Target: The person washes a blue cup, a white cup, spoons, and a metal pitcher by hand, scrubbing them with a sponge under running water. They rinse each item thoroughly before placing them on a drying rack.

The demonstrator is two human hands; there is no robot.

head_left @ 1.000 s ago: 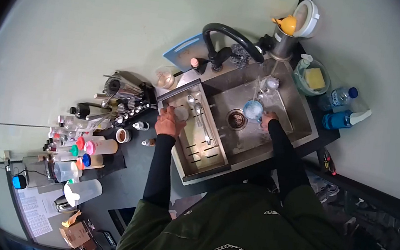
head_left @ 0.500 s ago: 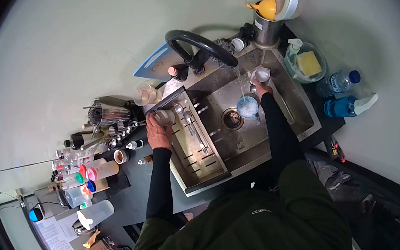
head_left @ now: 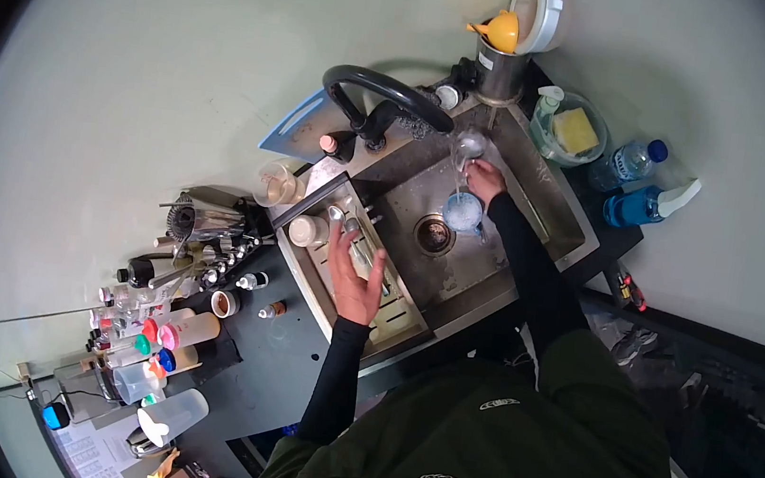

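Observation:
My left hand [head_left: 354, 278] is open above the drying tray [head_left: 401, 323], fingers apart, with spoons [head_left: 352, 226] partly beneath it. A pale cup [head_left: 309, 231] lies in the tray's upper left part. Over the sink [head_left: 472, 284], my right hand [head_left: 483, 181] is closed on a small metal cup [head_left: 471, 143] under the running water of the black faucet [head_left: 400, 93]. Just below that hand, a blue cup [head_left: 462, 213] full of foamy water stands beside the drain [head_left: 435, 234].
A bowl with a yellow sponge [head_left: 574, 131], a water bottle [head_left: 628, 164] and a blue spray bottle [head_left: 646, 205] stand right of the sink. Bottles [head_left: 185, 329] and bar tools [head_left: 208, 222] crowd the counter at left. A blue board [head_left: 296, 123] leans behind the faucet.
My left hand has let go of the pale cup and moved right over the tray. My right hand has brought the metal cup left, under the water.

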